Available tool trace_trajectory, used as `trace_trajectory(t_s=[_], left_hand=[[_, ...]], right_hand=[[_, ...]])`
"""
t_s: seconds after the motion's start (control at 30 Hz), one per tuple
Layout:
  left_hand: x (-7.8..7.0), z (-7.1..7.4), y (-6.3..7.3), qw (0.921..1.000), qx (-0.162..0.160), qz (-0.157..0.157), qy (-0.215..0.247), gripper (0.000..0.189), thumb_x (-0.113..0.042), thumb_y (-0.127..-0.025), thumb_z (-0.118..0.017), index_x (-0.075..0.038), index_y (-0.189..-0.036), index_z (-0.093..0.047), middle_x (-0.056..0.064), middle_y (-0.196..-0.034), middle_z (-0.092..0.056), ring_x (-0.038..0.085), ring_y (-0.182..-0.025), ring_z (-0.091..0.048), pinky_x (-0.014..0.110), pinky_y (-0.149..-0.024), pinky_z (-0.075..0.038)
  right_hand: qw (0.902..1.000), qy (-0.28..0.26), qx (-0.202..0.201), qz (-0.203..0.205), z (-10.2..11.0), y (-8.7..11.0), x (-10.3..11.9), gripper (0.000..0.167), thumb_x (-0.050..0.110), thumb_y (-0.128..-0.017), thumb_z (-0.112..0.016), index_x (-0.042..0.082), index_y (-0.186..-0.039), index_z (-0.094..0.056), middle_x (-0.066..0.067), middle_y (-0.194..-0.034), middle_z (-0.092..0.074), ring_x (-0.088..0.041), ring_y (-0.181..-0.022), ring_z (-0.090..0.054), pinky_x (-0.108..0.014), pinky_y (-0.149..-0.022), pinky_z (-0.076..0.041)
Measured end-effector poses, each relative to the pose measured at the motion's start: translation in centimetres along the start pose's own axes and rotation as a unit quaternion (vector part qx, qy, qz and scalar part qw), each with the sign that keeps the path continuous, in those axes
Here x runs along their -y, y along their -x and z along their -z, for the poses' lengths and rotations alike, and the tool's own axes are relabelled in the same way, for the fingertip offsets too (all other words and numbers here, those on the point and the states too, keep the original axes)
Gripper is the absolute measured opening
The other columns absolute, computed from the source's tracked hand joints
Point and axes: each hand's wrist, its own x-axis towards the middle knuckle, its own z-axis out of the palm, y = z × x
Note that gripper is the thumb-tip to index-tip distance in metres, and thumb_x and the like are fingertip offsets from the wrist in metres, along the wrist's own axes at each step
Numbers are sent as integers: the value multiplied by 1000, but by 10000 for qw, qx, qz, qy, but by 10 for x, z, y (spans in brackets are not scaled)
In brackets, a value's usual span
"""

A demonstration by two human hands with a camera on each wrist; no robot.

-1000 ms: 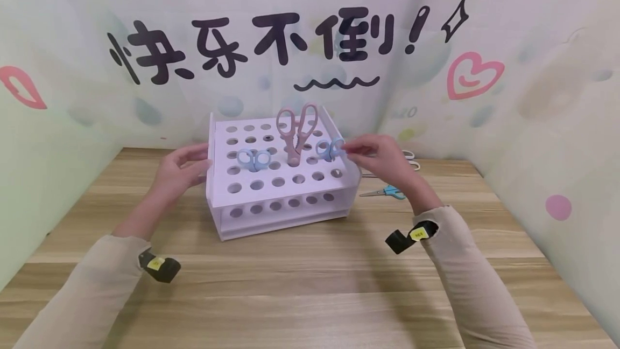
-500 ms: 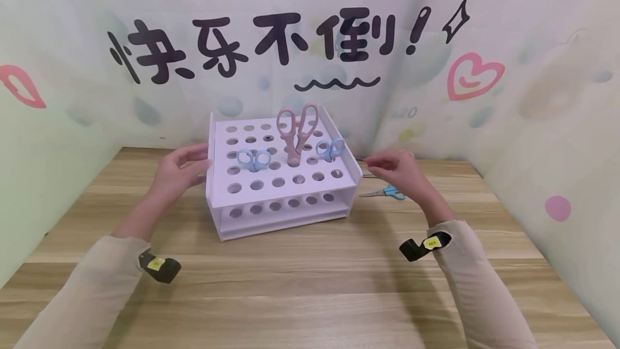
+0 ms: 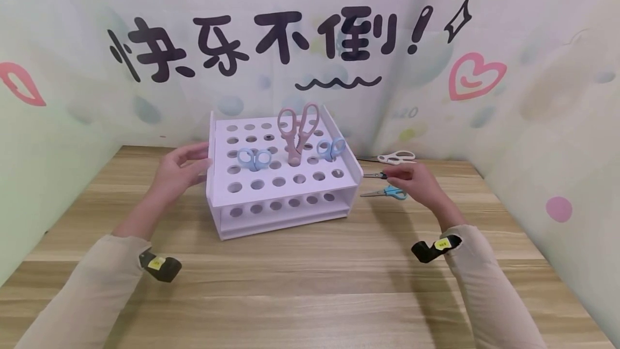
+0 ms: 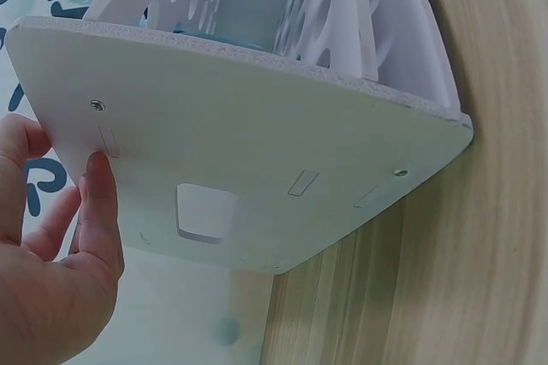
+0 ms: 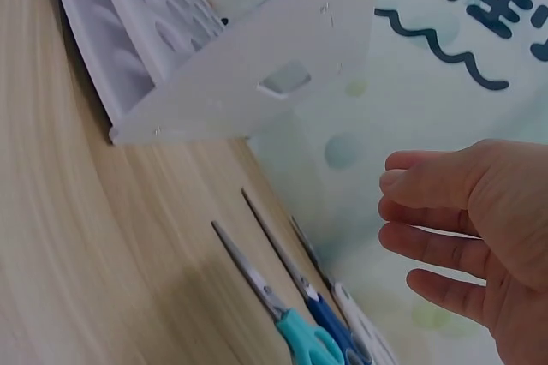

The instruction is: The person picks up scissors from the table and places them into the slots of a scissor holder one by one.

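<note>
A white rack (image 3: 289,190) with rows of round holes stands on the table. Upright in it are large pink scissors (image 3: 294,153) and two light blue scissors, one at the left (image 3: 254,162) and one at the right (image 3: 331,153). My left hand (image 3: 178,172) touches the rack's left side panel with its fingertips. Beyond the right panel, my right hand (image 3: 413,181) hovers with loosely bent fingers, holding nothing. Near it lie dark blue scissors (image 5: 325,318), teal scissors (image 5: 300,335) and white-handled scissors (image 3: 394,158); the hand partly hides the dark blue ones in the head view.
The wooden table (image 3: 310,284) stretches in front of the rack. A printed cloth backdrop (image 3: 184,101) with black lettering hangs just behind it, and pale walls close off both sides.
My right hand has left the handle of the right light blue scissors and moved right and slightly down, over the scissors on the table. My left hand stays at the rack.
</note>
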Motion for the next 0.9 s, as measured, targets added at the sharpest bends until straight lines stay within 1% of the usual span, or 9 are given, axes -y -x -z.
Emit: trace_trajectory(t_s=[0.2, 0.3, 0.47, 0.6, 0.73, 0.9], left_hand=[[2, 0, -1, 10000, -11, -4, -14, 54, -17, -90, -58, 2, -136, -36, 7, -113, -46, 1, -88, -57, 21, -76, -54], [2, 0, -1, 10000, -8, -9, 29, 54, -15, -90, -58, 3, -136, -36, 6, -111, -47, 1, -88, -57, 21, -76, -54], [1, 0, -1, 10000, -43, 37, -65, 54, -18, -90, -58, 1, -136, -37, 5, -112, -47, 2, -89, -57, 20, -76, -54], [-1, 0, 0, 9998, -73, 109, -177, 54, -20, -91, -58, -1, -137, -38, 6, -115, -47, 3, -91, -56, 20, -77, -53], [-1, 0, -1, 9998, -40, 138, -157, 55, -20, -91, -58, -2, -138, -37, 9, -117, -46, 3, -91, -56, 21, -78, -53], [1, 0, -2, 9999, -23, 98, -115, 54, -19, -91, -58, -1, -138, -36, 11, -118, -45, 2, -90, -56, 21, -78, -53]], right_hand=[[9998, 173, -11, -89, 1, 3, -15, 23, 4, -85, -64, -3, -107, -65, -19, -102, -63, -27, -86, -62, -22, -66, -52], [9997, 206, 3, -123, 1, 5, -21, 25, 5, -85, -63, -5, -108, -64, -21, -104, -61, -29, -88, -61, -26, -69, -53], [9991, 140, 66, -401, 1, 8, -29, 31, 7, -86, -63, -6, -114, -60, -24, -110, -58, -33, -94, -59, -34, -75, -52], [9988, 78, 123, -475, 2, 9, -35, 34, 6, -85, -64, -9, -115, -58, -27, -112, -55, -35, -95, -58, -31, -76, -52], [9987, 85, 124, -492, 1, 11, -41, 36, 6, -84, -65, -10, -115, -57, -28, -112, -55, -36, -94, -57, -30, -75, -52], [9974, 259, 129, -665, 0, 12, -49, 37, 7, -85, -64, -9, -117, -56, -28, -117, -54, -39, -97, -55, -42, -81, -51]])
